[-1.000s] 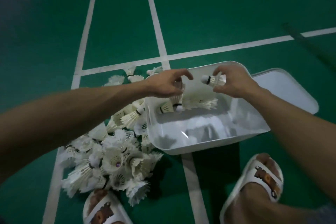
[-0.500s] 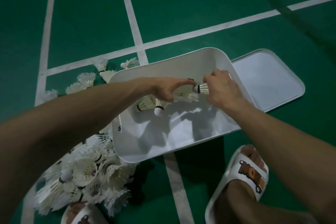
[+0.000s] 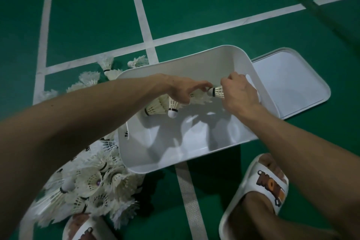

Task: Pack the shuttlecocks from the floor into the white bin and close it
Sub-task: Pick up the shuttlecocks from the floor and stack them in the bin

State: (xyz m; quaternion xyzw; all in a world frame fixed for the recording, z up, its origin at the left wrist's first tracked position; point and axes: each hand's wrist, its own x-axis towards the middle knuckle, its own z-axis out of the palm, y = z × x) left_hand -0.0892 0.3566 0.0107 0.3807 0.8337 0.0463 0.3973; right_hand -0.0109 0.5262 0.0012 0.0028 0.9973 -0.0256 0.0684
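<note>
Over the smooth, round-cornered white bin [image 3: 155,167] on the green court floor [image 3: 194,6], the right hand [image 3: 238,93] pinches one feathered shuttlecock [image 3: 217,91] in curled fingers [image 3: 227,83], its rounded cork tip with a black band pointing left. The left hand [image 3: 181,89] grips a bunch [image 3: 172,107] of shuttlecocks by their skirts, corks hanging down inside the bin. A frilly white pile [image 3: 93,181] of shuttlecocks lies on the floor against the bin's left wall. The flat rimmed lid [image 3: 288,84] rests on the floor touching the bin's right side.
</note>
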